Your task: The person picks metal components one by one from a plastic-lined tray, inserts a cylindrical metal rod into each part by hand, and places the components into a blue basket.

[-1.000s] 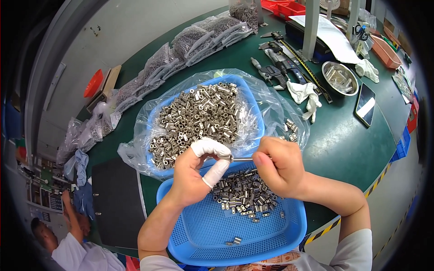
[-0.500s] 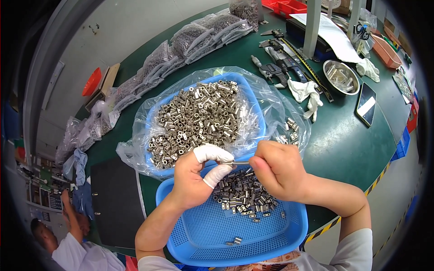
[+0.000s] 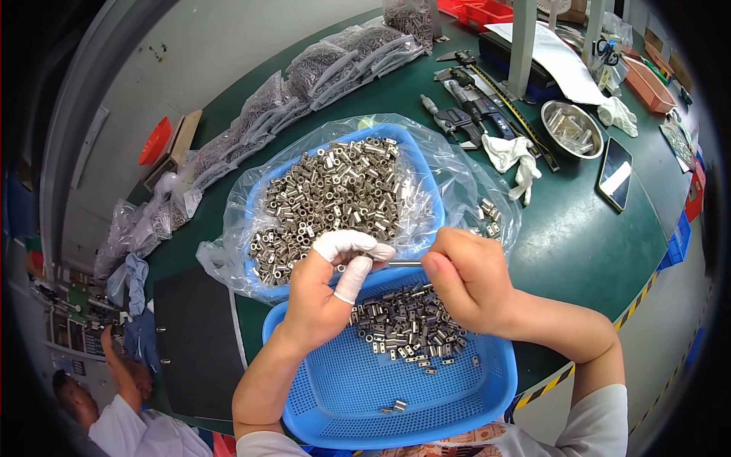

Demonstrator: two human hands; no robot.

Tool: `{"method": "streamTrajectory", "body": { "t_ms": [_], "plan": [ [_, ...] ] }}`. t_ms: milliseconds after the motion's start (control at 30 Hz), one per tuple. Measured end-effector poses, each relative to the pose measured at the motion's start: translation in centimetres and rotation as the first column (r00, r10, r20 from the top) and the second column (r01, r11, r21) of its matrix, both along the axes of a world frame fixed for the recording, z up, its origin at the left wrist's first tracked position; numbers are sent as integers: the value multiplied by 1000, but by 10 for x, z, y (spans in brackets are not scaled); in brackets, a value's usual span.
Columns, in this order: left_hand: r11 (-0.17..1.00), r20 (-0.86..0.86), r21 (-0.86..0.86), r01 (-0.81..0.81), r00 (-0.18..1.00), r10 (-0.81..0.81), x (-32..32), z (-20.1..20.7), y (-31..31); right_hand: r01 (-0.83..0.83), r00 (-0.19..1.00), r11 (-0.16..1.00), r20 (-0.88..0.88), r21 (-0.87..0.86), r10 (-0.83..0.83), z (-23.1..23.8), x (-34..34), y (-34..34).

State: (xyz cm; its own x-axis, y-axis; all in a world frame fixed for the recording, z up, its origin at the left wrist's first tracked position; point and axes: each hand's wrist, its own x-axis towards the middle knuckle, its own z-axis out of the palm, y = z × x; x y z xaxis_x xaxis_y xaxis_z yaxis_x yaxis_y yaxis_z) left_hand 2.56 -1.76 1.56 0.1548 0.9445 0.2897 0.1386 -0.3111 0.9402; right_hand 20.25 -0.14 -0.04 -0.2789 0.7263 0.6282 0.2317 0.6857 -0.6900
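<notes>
My left hand (image 3: pixel 316 293) wears white finger cots on its thumb and forefinger. Those two fingers are closed in a pinch, and a small metal part seems to be between them, mostly hidden. My right hand (image 3: pixel 474 280) is closed in a fist around a thin metal rod (image 3: pixel 405 263), which points left toward the pinched fingertips. Both hands hover over the back edge of a blue perforated basket (image 3: pixel 350 423). Dark and shiny metal sleeves (image 3: pixel 415 324) with small holes lie heaped in its far half; a few rest near its front.
Behind stands a blue tub (image 3: pixel 426 164) lined with clear plastic and piled with metal sleeves. Bagged parts (image 3: pixel 320 65) line the far left. Calipers (image 3: pixel 457 76), a micrometer (image 3: pixel 449 118), white gloves (image 3: pixel 512 156), a steel bowl (image 3: pixel 571 129) and a phone (image 3: pixel 615 175) lie right. A co-worker (image 3: pixel 126 415) sits left.
My left fingertips have shifted slightly left and up, and the thumb has changed its angle against the forefinger. My right hand, with the rod, has moved up only a little.
</notes>
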Motion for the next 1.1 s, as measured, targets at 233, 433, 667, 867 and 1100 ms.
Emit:
{"method": "streamTrajectory", "body": {
  "t_ms": [233, 433, 667, 867, 1100],
  "plan": [
    [990, -173, 133, 41, 985, -18, -12, -1, 2, -20, 1000, 1000, -12, 7, 20, 0, 1, 0],
    [973, 272, -156, 169, 955, -122, -2, 0, -6, -32, 998, 999, -49, 24, 33, 1, 2, 0],
    [967, 345, -163, 197, 929, -131, 0, -2, -6, -36, 999, 999, -27, 29, 37, 0, 1, -1],
    [969, 294, -171, 179, 948, -123, 0, -2, -7, -18, 999, 1000, 49, 12, 17, 0, 2, -3],
    [992, 91, -90, 85, 993, -77, 3, -2, -8, 16, 986, 998, 167, 54, -25, 3, 1, -6]
  ]
}}
